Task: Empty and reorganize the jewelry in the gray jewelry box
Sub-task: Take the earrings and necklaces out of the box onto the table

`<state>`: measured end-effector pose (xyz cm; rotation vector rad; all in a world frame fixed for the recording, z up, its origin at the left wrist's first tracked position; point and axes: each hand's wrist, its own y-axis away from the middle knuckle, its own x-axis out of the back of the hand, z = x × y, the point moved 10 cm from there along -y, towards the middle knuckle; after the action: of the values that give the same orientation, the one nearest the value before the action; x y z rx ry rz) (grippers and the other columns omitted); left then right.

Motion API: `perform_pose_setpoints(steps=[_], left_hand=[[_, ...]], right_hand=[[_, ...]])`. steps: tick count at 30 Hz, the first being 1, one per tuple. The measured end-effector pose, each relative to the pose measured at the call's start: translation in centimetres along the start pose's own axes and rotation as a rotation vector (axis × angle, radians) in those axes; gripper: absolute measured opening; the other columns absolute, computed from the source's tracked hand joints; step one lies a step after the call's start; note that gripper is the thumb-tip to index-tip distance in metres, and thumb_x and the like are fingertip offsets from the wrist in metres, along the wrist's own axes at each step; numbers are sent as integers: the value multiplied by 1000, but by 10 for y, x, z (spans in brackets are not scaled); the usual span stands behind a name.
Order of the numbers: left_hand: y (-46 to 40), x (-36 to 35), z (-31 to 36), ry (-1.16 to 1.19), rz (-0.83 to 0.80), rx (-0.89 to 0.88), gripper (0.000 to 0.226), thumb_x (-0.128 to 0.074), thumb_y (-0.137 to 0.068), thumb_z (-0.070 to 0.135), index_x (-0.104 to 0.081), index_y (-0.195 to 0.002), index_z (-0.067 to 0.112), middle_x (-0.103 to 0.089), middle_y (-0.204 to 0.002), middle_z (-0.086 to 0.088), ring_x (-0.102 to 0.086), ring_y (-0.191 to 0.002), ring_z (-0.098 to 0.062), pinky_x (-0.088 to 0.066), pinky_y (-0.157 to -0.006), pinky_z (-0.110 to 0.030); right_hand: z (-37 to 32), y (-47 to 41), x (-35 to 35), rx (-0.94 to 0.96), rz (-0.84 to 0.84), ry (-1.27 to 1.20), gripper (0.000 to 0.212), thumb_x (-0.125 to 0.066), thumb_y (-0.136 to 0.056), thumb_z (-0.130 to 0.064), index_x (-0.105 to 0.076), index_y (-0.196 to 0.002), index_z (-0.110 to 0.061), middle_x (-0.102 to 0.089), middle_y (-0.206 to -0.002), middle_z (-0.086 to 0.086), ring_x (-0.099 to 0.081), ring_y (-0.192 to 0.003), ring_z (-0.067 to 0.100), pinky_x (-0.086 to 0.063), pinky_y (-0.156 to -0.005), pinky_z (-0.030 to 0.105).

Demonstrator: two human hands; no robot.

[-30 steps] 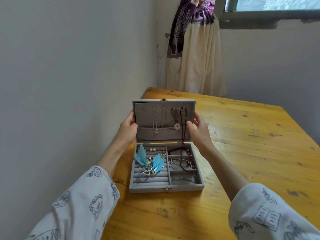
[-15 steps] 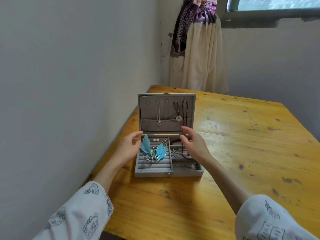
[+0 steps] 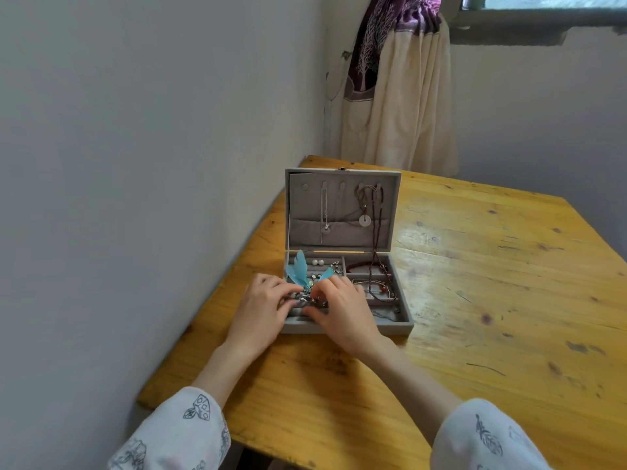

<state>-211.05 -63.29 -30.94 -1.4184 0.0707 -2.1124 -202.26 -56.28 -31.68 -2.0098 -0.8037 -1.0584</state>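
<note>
- A gray jewelry box (image 3: 346,329) stands open on a wooden tabletop (image 3: 492,300), close to the white wall (image 3: 135,164); its lid (image 3: 342,212) is upright behind the tray
- Inside the lid hang a thin silver chain (image 3: 324,212), a necklace with a pale round pendant (image 3: 365,220) and a dark beaded strand (image 3: 375,239) that trails down into the box's right-hand compartments
- The left hand (image 3: 263,308) and right hand (image 3: 342,312) meet over the box's left section; the fingers of both curl onto a tangle of silver jewelry (image 3: 305,298) with blue feather pieces (image 3: 298,268); the exact grip is hard to tell
- Two pearl studs (image 3: 318,262) sit in the box's left section behind the feathers; bracelets (image 3: 373,286) lie in the right-hand compartments
- A cream and purple curtain (image 3: 397,89) hangs beyond the box, under a window
</note>
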Motion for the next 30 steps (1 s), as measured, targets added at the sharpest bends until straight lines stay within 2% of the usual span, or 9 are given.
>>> perform_pose_setpoints(steps=[4,7,11,14,17,21,23,26,30], left_hand=[[-3,3,-1,-20,60,-17,20,-65,-82,20,-70,-101,20,-68,-95,4,-46,-93,-13,-30,-78,-26],[-7,4,-7,109,80,52,18,-66,-82,17,-71,-99,18,-64,-90,1,-46,-87,-10,-42,-80,-28],[-14,6,-10,253,72,185,17,-60,-87,20,-68,-102,21,-52,-91,4,-50,-87,-9,-37,-71,-5],[-25,14,-8,412,79,237,13,-57,-89,18,-65,-99,21,-61,-89,5,-56,-84,-7,-42,-66,-7],[-35,29,-7,625,135,324,13,-55,-90,13,-64,-94,21,-63,-84,8,-58,-80,-4,-47,-67,-10],[-30,49,-5,825,170,388,17,-52,-91,12,-66,-97,19,-64,-89,1,-59,-82,-8,-51,-68,-13],[-21,50,-6,864,158,399,18,-51,-92,12,-67,-95,21,-65,-91,4,-59,-85,-8,-51,-74,-18],[-2,38,-10,976,116,447,21,-52,-91,11,-69,-91,23,-67,-92,5,-58,-85,-7,-49,-75,-22],[17,28,-14,1015,75,489,21,-53,-90,11,-70,-90,23,-67,-81,4,-57,-79,-9,-48,-70,-21]], right_hand=[[-5,-3,0,57,77,18,19,-62,-85,-28,-60,-98,-15,-60,-101,2,-51,-97,23,-37,-83,36],[-6,-4,-3,83,115,31,10,-63,-82,-23,-63,-89,-15,-62,-90,2,-56,-86,25,-45,-72,37],[-4,-9,7,81,193,-60,14,-51,-86,-23,-62,-84,-14,-61,-83,1,-54,-78,19,-47,-66,32],[13,-19,22,-61,225,-299,6,-58,-88,-14,-62,-89,-10,-58,-86,-1,-50,-83,13,-40,-73,19],[29,-27,38,-228,230,-577,2,-57,-89,-14,-60,-89,-14,-57,-79,-7,-53,-77,7,-42,-68,12],[35,-22,50,-318,217,-933,11,-55,-89,-7,-57,-87,-18,-62,-80,-1,-58,-74,8,-49,-69,18],[31,-13,49,-300,167,-909,13,-53,-90,-7,-57,-86,-18,-61,-78,-2,-57,-72,8,-50,-68,19],[24,5,30,-230,65,-704,9,-50,-92,-9,-55,-90,-17,-57,-79,-8,-57,-74,9,-52,-70,23],[3,22,12,6,149,-313,13,-42,-94,-15,-53,-91,-12,-54,-83,-5,-51,-76,13,-45,-72,29]])
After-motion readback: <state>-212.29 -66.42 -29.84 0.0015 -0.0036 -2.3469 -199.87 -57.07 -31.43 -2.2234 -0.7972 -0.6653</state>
